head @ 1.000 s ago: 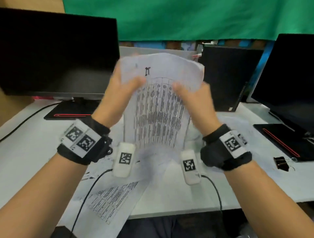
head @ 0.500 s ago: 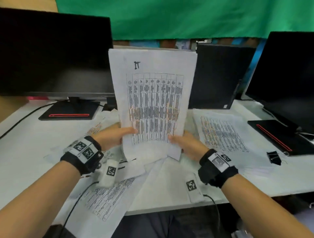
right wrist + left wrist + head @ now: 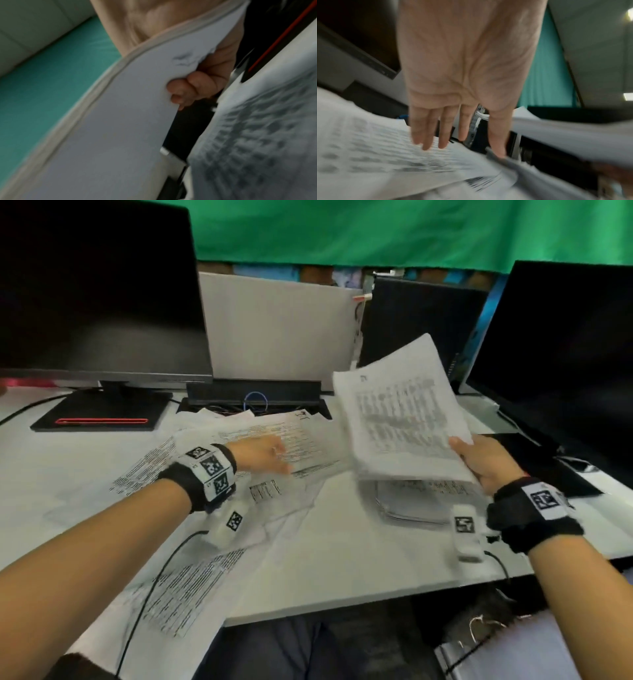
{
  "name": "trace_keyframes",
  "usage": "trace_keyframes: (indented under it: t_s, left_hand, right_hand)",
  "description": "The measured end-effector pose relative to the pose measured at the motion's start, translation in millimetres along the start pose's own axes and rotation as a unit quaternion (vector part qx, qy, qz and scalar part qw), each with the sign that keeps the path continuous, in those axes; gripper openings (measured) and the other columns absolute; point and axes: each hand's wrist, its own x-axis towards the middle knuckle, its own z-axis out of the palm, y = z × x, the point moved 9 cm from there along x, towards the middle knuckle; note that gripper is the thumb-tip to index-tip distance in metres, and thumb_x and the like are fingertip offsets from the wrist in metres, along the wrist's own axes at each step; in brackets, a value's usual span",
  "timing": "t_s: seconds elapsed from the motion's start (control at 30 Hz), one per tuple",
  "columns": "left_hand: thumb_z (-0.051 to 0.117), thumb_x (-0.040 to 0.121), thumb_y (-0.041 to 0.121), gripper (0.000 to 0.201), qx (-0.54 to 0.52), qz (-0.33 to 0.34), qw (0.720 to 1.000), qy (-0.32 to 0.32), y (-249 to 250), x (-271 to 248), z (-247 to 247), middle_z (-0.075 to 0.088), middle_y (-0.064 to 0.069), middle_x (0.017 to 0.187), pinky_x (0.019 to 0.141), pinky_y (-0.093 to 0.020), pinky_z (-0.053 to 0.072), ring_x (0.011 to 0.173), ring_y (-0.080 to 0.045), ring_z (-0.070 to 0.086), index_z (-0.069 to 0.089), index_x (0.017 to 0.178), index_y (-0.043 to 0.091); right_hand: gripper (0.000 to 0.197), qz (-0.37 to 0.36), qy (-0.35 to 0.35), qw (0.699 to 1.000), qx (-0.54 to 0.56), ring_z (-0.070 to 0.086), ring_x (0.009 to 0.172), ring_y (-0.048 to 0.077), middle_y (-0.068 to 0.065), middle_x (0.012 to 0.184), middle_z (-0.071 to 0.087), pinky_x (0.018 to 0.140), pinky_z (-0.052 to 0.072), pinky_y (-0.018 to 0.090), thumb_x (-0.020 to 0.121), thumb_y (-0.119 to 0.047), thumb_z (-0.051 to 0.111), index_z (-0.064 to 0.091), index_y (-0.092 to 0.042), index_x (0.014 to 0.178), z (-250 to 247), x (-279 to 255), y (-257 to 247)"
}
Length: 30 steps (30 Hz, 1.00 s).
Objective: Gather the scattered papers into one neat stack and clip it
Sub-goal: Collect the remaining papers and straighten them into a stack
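My right hand (image 3: 479,463) grips the lower right edge of a stack of printed papers (image 3: 400,419) and holds it tilted above the desk at the right. In the right wrist view its fingers (image 3: 187,89) curl round the stack's edge (image 3: 120,121). My left hand (image 3: 263,455) reaches over loose printed sheets (image 3: 308,440) in the middle of the desk, and its straight fingers (image 3: 428,138) hover at or touch one sheet (image 3: 368,148). More sheets lie at the left (image 3: 144,470), hang over the front edge (image 3: 191,587), and sit under the raised stack (image 3: 411,501). No clip is in view.
A dark monitor (image 3: 96,285) on a black base (image 3: 99,416) stands at the back left. Another monitor (image 3: 565,354) fills the right, with a black computer case (image 3: 421,323) and a white panel (image 3: 274,326) between them. The white desk's front edge (image 3: 342,604) is near me.
Both hands held the stack upright on the desk. My left hand has let go and moved left over the loose sheets. My right hand has swung the stack to the right and tilted it back.
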Motion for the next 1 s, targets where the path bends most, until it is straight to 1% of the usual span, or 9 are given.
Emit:
trace_keyframes:
  t_s: [0.1,0.23,0.33,0.53,0.63,0.7,0.83,0.93,1.0]
  left_hand:
    - [0.073,0.076,0.05,0.092,0.107,-0.033,0.992,-0.053,-19,8,21,0.03,-0.005,0.152,0.112,-0.041,0.031,0.136,-0.026,0.035,0.025,0.148,0.02]
    - [0.074,0.069,0.057,0.105,0.162,-0.059,0.982,-0.077,-24,18,36,0.028,-0.007,0.153,0.11,-0.043,0.034,0.136,-0.028,0.034,0.015,0.15,0.025]
    - [0.067,0.08,0.051,0.091,0.194,-0.051,0.977,-0.07,-17,20,36,0.038,-0.009,0.148,0.105,-0.037,0.039,0.131,-0.028,0.042,0.017,0.151,0.02]
    - [0.054,0.094,0.025,0.055,0.288,-0.022,0.957,0.005,-3,18,28,0.053,-0.013,0.131,0.091,-0.034,0.042,0.115,-0.03,0.054,0.032,0.142,0.011]
    - [0.052,0.094,0.017,0.038,0.263,-0.019,0.964,0.035,-5,19,20,0.054,-0.016,0.125,0.082,-0.032,0.046,0.108,-0.029,0.058,0.044,0.13,0.005]
    - [0.049,0.095,0.013,0.03,0.192,-0.038,0.978,0.067,-12,17,6,0.057,-0.016,0.122,0.082,-0.032,0.047,0.106,-0.029,0.058,0.051,0.123,0.004]
    - [0.049,0.094,0.011,0.019,0.021,-0.025,0.972,0.234,-1,-10,-34,0.058,-0.01,0.098,0.067,-0.032,0.047,0.082,-0.025,0.057,0.054,0.112,0.007]
    - [0.052,0.093,0.011,0.009,-0.011,0.065,0.983,0.172,39,-32,-12,0.058,-0.008,0.083,0.062,-0.025,0.04,0.075,-0.023,0.056,0.059,0.09,0.005]
    - [0.06,0.092,0.02,0.018,-0.071,0.103,0.988,0.094,49,-45,4,0.065,-0.005,0.08,0.058,-0.014,0.043,0.072,-0.016,0.059,0.066,0.09,0.004]
  right_hand:
    - [0.034,0.036,0.034,0.998,-0.041,0.06,0.092,0.026,0.014,0.111,0.063,0.09,0.047,0.04,0.1,-0.016,0.053,0.057,0.003,0.128,-37,19,38]
    - [0.047,0.06,0.033,0.987,-0.145,0.057,0.119,0.033,0.013,0.13,0.06,0.107,0.042,0.048,0.095,-0.03,0.059,0.054,0.001,0.13,-51,50,89]
    - [0.058,0.074,0.019,0.971,-0.226,0.044,0.134,0.038,0.021,0.147,0.044,0.115,0.033,0.045,0.097,-0.026,0.057,0.04,0.006,0.142,-38,43,94]
    - [0.063,0.036,0.054,0.904,-0.422,0.036,0.133,0.041,0.024,0.145,0.038,0.106,0.036,0.049,0.092,-0.024,0.062,0.033,-0.004,0.144,-25,12,33]
    - [0.062,-0.069,0.028,0.944,-0.323,0.042,0.131,0.035,0.018,0.144,0.042,0.106,0.038,0.049,0.094,-0.027,0.062,0.035,-0.012,0.147,16,-16,-21]
    - [0.05,-0.104,-0.045,0.976,-0.184,0.06,0.111,0.025,0.01,0.127,0.06,0.097,0.051,0.042,0.095,-0.027,0.06,0.044,-0.015,0.142,56,-38,-43]
    - [0.048,0.007,-0.259,0.965,0.034,0.071,0.092,0.023,0.015,0.11,0.07,0.084,0.059,0.034,0.096,-0.041,0.057,0.054,-0.006,0.128,159,-76,-39]
    - [0.051,0.088,-0.365,0.923,0.087,0.073,0.093,0.03,0.017,0.109,0.07,0.081,0.06,0.037,0.09,-0.055,0.06,0.057,-0.011,0.116,220,-99,-29]
    - [0.029,0.075,-0.365,0.925,0.081,0.073,0.084,0.026,0.014,0.092,0.073,0.072,0.061,0.034,0.095,-0.034,0.061,0.066,-0.008,0.107,243,-101,-26]
